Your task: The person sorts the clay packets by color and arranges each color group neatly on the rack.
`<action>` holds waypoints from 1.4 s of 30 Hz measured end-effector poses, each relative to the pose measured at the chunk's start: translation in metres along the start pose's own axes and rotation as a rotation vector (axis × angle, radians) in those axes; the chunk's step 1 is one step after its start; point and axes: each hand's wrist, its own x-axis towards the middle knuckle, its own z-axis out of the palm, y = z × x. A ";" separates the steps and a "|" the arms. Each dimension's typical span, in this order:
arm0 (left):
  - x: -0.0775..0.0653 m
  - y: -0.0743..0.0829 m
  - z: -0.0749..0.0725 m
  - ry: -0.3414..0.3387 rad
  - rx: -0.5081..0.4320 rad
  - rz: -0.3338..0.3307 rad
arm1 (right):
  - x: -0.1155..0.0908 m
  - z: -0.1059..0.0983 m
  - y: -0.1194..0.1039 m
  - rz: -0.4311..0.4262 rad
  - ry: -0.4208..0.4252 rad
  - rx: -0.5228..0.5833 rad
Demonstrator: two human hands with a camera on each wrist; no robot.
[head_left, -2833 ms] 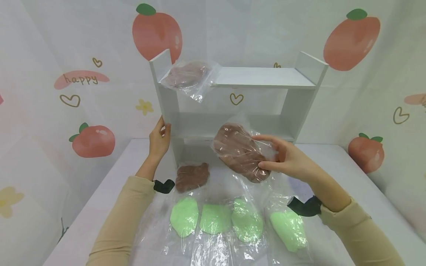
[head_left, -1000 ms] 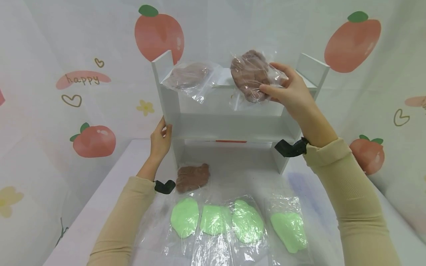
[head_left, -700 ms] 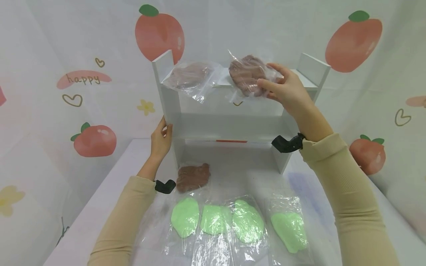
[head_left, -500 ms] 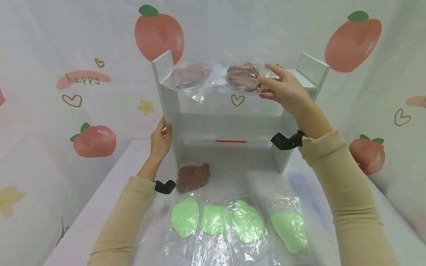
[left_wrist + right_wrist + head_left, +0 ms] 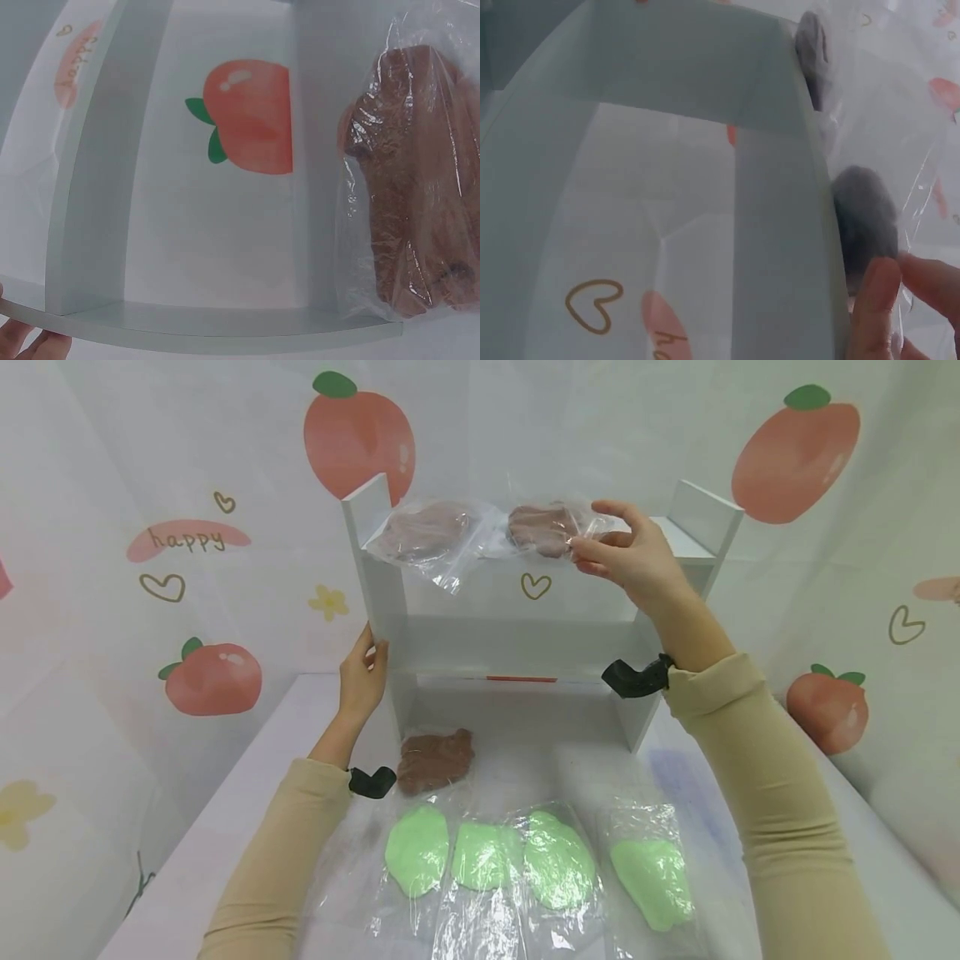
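Note:
My right hand pinches the right end of a clear plastic bag holding a brown, clay-like slab, on the top board of a white shelf. In the right wrist view the thumb lies at the lump's near end. Left of it on the same board lies another bagged brown slab, its bag corner hanging over the front edge. My left hand grips the shelf's left side panel. Below that hand, a third bagged brown slab lies at the shelf's foot, filling the left wrist view's right side.
Several clear bags with flat light-green slabs lie in a row on the white table in front of the shelf. A raised side panel bounds the top board at right. Printed cloth hangs behind and at both sides.
My right hand has raised the bagged brown slab from before the shelf and lowered it flat onto the top board, then shifted slightly left. My left hand has stayed at the side panel.

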 end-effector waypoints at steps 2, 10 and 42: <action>-0.001 0.002 -0.001 -0.004 -0.004 -0.010 | 0.001 0.003 0.001 -0.011 0.035 -0.016; -0.013 0.037 -0.005 -0.023 -0.012 -0.045 | 0.004 0.010 0.000 -0.010 0.065 -0.109; -0.005 0.013 -0.001 -0.001 -0.026 -0.001 | -0.038 -0.007 0.020 -0.098 -0.063 -0.274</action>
